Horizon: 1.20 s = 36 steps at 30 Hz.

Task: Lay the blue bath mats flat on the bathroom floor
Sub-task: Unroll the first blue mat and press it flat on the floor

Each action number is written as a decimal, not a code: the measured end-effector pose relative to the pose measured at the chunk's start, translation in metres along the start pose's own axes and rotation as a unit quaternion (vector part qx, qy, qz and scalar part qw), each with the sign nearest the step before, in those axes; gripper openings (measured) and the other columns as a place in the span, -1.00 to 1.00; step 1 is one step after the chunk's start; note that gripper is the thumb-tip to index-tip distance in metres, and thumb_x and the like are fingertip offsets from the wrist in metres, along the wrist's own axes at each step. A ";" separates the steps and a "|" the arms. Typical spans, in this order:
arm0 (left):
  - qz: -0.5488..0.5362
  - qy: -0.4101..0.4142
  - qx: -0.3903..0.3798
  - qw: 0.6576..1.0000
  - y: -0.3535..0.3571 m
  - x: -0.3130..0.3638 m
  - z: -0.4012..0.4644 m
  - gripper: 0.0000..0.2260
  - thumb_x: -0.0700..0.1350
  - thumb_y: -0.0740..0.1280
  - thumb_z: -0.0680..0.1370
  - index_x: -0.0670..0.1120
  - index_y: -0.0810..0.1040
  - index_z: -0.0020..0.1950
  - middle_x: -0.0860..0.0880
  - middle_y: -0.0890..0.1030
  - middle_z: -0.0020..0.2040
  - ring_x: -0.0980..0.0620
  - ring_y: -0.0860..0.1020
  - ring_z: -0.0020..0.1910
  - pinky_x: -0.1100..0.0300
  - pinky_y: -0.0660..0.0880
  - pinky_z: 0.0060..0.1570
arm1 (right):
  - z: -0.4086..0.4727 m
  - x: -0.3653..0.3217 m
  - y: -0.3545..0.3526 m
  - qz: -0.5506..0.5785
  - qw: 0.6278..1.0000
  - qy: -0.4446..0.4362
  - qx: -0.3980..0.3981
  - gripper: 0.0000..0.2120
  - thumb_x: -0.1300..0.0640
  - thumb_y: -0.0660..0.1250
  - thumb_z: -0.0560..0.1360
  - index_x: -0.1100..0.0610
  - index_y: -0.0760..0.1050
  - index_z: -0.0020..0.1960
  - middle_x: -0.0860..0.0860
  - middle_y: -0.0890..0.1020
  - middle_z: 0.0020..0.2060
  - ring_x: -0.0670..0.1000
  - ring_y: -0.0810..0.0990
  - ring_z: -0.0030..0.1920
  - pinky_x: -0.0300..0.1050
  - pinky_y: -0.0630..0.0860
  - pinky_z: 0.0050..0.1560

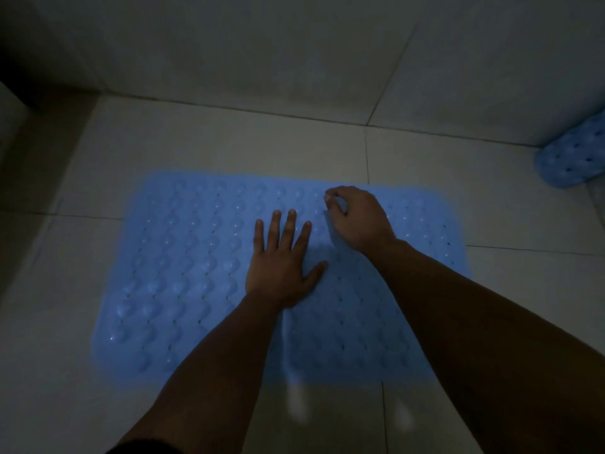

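Observation:
A blue bath mat (183, 267) with rows of bumps and small holes lies spread flat on the pale tiled floor in the middle of the view. My left hand (283, 260) rests palm down on the mat's centre with its fingers spread. My right hand (358, 219) hovers over the mat's far half, fingers curled with thumb and forefinger close together; I cannot tell whether they pinch the mat. A second blue mat (571, 155) sits rolled or folded at the far right, against the wall.
The tiled wall (294, 44) rises just behind the mat. A dark recess or step (19, 103) lies at the far left. Bare floor tiles (65, 371) surround the mat on the left and near side. The room is dim.

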<state>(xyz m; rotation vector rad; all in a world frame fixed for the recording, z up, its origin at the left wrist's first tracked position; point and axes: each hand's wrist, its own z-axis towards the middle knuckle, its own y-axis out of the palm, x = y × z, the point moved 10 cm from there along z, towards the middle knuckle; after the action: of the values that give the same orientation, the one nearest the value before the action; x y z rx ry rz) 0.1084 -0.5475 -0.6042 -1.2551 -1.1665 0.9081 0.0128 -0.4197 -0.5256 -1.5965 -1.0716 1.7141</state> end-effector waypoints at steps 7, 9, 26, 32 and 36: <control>-0.018 0.001 -0.004 1.000 -0.003 -0.001 -0.001 -0.17 0.51 -0.09 0.54 0.04 0.00 0.68 -0.14 -0.09 0.68 -0.22 -0.21 0.64 -0.34 -0.14 0.54 | -0.010 0.012 -0.002 -0.010 0.991 -0.070 0.115 -0.68 0.00 0.23 0.61 0.19 0.66 0.09 0.13 0.67 0.07 0.17 0.58 0.16 0.01 0.51 0.21; -0.025 -0.007 -0.040 0.999 0.001 -0.002 -0.001 -0.09 0.58 -0.11 0.47 0.07 -0.06 0.68 -0.13 -0.15 0.68 -0.22 -0.26 0.63 -0.35 -0.18 0.53 | -0.011 0.008 -0.005 -0.010 0.995 -0.056 0.085 -0.63 -0.05 0.19 0.61 0.18 0.65 0.11 0.13 0.66 0.09 0.17 0.57 0.18 0.01 0.49 0.23; -0.061 -0.132 0.081 0.986 -0.091 -0.161 -0.033 -0.62 -0.08 0.22 0.60 -0.05 0.52 0.41 -0.10 0.53 0.41 -0.19 0.30 0.53 -0.20 0.42 0.29 | -0.065 -0.121 0.151 -0.149 0.984 -0.033 -0.089 -0.32 -0.20 0.03 0.62 0.23 0.21 0.57 0.25 0.14 0.59 0.24 0.08 0.60 0.32 0.11 0.52; -0.049 -0.148 0.101 0.983 -0.074 -0.181 -0.045 -0.55 0.03 0.07 0.63 -0.02 0.44 0.49 -0.10 0.40 0.53 -0.18 0.14 0.62 -0.26 0.20 0.49 | -0.072 -0.119 0.162 -0.221 0.973 -0.052 -0.039 -0.16 -0.35 -0.04 0.58 0.23 0.00 0.62 0.20 -0.08 0.62 0.17 -0.15 0.63 0.29 -0.06 0.55; -0.019 -0.158 0.091 0.983 -0.063 -0.182 -0.054 -0.48 0.08 -0.02 0.61 0.00 0.39 0.52 -0.11 0.28 0.60 -0.22 0.02 0.64 -0.34 -0.01 0.54 | -0.071 -0.115 0.168 -0.198 0.977 -0.038 -0.067 -0.11 -0.40 -0.07 0.56 0.20 -0.11 0.63 0.14 -0.17 0.63 0.11 -0.24 0.62 0.26 -0.17 0.58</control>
<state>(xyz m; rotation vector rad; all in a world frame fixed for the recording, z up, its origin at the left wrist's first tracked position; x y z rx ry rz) 0.1167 -0.7439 -0.5657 -0.9603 -1.3156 1.1884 0.1185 -0.5909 -0.6029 -1.2905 -1.4596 1.4668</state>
